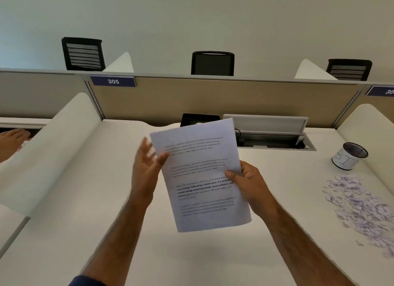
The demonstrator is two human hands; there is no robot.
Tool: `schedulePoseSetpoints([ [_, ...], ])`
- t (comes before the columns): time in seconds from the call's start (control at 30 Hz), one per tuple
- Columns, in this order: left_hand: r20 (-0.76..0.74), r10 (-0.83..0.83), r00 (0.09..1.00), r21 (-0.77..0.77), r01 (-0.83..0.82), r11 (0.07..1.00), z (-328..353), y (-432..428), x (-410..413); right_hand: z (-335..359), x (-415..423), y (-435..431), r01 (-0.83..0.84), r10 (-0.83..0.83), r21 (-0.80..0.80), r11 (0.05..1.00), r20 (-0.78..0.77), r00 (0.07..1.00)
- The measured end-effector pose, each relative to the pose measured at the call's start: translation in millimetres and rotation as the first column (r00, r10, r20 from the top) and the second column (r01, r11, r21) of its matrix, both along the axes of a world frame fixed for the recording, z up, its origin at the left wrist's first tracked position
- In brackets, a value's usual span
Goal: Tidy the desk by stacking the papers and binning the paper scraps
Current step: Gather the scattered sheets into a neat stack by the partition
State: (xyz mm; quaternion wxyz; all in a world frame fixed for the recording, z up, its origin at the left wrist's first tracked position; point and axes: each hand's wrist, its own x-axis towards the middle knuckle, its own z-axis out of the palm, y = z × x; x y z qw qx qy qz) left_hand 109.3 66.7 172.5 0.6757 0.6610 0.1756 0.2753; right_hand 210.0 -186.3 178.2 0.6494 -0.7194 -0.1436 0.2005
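Overhead, white desk [213,253], scraps [360,209] right, right hand [248,183] pinching papers [200,175], left hand [147,168] spread beside.

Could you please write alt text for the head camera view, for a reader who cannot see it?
Above a white desk, the right hand grips printed papers by their right edge while the open left hand touches their left edge. Torn paper scraps lie heaped at right, near a small mesh bin.

open-plan office: numbered partition [223,98], white desk [85,200], mesh chairs [212,63]
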Motion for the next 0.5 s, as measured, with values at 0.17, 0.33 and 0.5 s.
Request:
schedulePoseSetpoints([
  [0.17,-0.099,-0.336,0.937,-0.341,0.286,0.895,-14.3,-19.2,-7.7,-12.6,-3.9,-0.1,0.042,-0.041,0.047,0.998,-0.034,0.999],
  [0.33,-0.144,-0.233,0.962,-0.224,0.197,0.954,-20.8,-48.4,-6.6,-29.3,-4.1,-4.9,0.14,-0.14,0.051,0.989,-0.004,0.99],
  [0.5,-0.164,-0.195,0.967,-0.132,0.174,0.976,-36.1,-73.9,-8.7,-38.3,-10.4,-7.4,0.171,-0.173,0.109,0.979,0.013,0.985],
])
